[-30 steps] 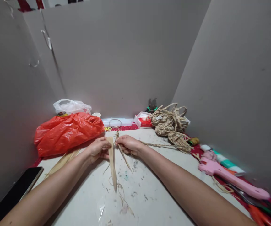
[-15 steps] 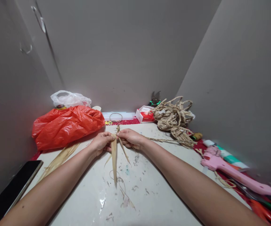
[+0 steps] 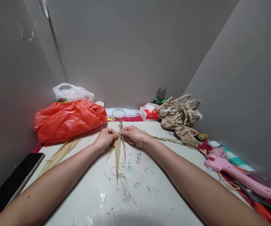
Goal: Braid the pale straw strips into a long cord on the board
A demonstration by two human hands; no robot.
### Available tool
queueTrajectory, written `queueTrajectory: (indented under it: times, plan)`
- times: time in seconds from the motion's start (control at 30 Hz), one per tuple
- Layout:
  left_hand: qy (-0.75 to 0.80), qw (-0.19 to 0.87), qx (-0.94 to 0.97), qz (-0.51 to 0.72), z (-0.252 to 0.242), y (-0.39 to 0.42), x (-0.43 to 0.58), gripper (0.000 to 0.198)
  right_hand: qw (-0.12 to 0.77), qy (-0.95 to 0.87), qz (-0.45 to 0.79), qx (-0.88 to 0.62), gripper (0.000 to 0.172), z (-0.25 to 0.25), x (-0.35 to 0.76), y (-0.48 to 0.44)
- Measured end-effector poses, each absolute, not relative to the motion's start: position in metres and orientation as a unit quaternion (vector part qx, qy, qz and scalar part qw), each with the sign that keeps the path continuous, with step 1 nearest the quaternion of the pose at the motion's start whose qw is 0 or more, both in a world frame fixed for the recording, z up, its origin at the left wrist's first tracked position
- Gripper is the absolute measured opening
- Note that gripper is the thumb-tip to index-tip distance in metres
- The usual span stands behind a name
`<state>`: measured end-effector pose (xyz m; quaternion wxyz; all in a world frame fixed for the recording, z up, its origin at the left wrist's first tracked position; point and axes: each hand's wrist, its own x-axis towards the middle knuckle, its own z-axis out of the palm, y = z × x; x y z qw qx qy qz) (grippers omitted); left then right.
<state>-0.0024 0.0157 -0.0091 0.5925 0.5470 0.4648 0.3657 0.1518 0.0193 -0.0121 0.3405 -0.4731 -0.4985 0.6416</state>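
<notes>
1. Left hand (image 3: 105, 138): thumb and finger pinch the broad dry strip (image 3: 117, 153), now closer to the right fingertips than one second earlier.
2. Right hand (image 3: 134, 135): pinches the knotted piece (image 3: 121, 125), its tip projecting beyond.
3. Both pieces, over the white table (image 3: 159, 191), apparently now are handled as one.

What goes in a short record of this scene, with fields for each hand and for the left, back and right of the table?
Left hand: pinches the pale strip
Right hand: pinches the narrow twisted piece near its lower end
Table left: red plastic bag, phone
Table back: white cup, thin ring, red-and-white box
Table right: coiled rope, pink glue gun
</notes>
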Motion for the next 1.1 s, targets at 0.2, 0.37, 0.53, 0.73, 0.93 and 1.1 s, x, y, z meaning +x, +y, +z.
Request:
queueTrajectory:
  times: [0.2, 0.37, 0.53, 0.73, 0.93, 1.1]
  plan:
    - [0.402, 0.528, 0.585, 0.467, -0.002, 0.012, 0.000, 0.015, 0.350, -0.500, 0.604, -0.513, 0.029, -0.007, 0.145, 0.016]
    - [0.364, 0.584, 0.562, 0.460, 0.064, -0.005, -0.019, 0.015, 0.332, -0.530, 0.572, -0.531, 0.030, -0.007, 0.146, 0.016]
    - [0.373, 0.527, 0.624, 0.440, 0.160, -0.051, -0.082, 0.016, 0.316, -0.553, 0.533, -0.557, 0.026, -0.011, 0.149, 0.019]
    - [0.468, 0.457, 0.675, 0.340, 0.166, -0.065, -0.114, 0.036, 0.309, -0.521, 0.618, -0.501, 0.025, -0.010, 0.157, 0.022]
    - [0.476, 0.431, 0.709, 0.291, 0.069, 0.014, -0.058, 0.022, 0.301, -0.463, 0.722, -0.417, 0.027, -0.007, 0.168, 0.026]
    - [0.484, 0.409, 0.713, 0.299, 0.032, 0.038, -0.026, 0.028, 0.300, -0.445, 0.746, -0.394, 0.028, -0.007, 0.172, 0.028]
